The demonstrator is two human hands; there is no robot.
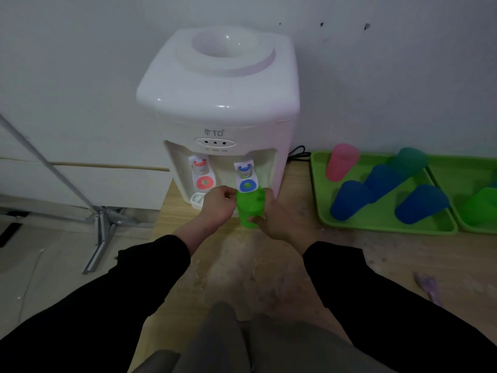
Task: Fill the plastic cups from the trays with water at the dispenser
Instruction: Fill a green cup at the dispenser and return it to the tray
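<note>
Room dim; light flat, cool, seemingly from overhead. Small glints on dispenser (217, 84) top and front lip. Black sleeves (113, 297) swallow detail at bottom. Wide-angle bend: pole (48, 162) at left leans hard, edges stretched. Whole frame soft, grainy; cups (419, 203) at right smeared.

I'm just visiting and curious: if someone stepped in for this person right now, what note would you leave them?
Right hand grips the green cup under the blue tap of the dispenser.
Left hand, fingers curled, is at the cup's rim; whether it holds is unclear.
Fill level: cannot tell.
Left to do: the other cups on the green trays.
</note>
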